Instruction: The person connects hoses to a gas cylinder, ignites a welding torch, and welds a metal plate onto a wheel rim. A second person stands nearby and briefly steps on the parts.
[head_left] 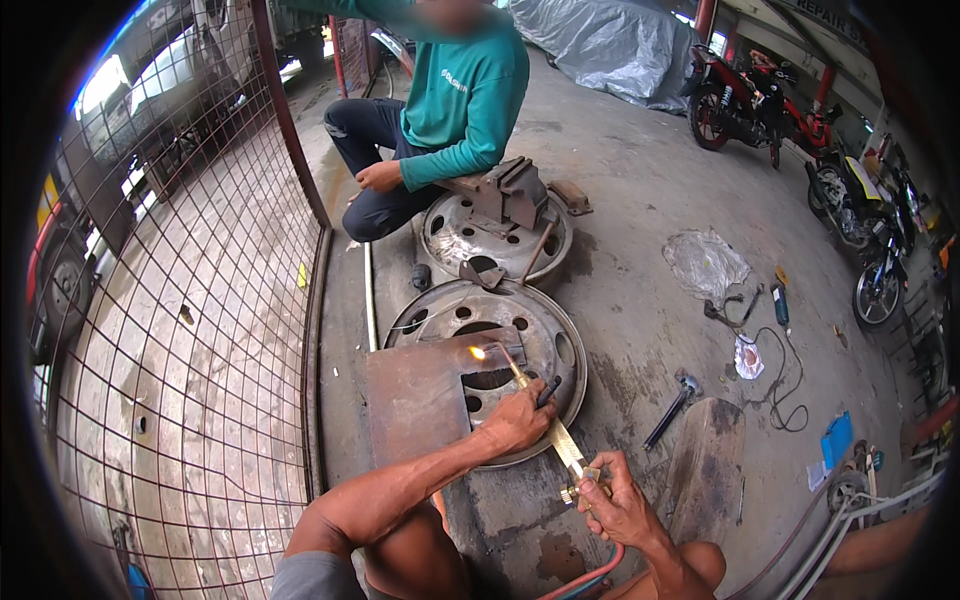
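A brass gas torch (563,440) runs diagonally between my hands, with a small yellow flame (477,352) by its tip. My left hand (515,420) is closed around its front part; a short black stick-like thing (548,391) juts from the same hand, its kind unclear. Farther back, my right hand (618,497) is closed on the torch's rear end by the brass valve knob (569,495). Under the flame lies a rusty steel plate (415,400) with a notch cut out of it, resting partly on a steel wheel rim (570,385).
Beyond, a second rim (565,240) carries a bench vise (510,195), and a person in a green shirt (470,100) squats beside it. Left stands a wire mesh fence (200,300). A hammer (672,410), an angle grinder (780,303) with its cord and hoses (600,570) lie on the right.
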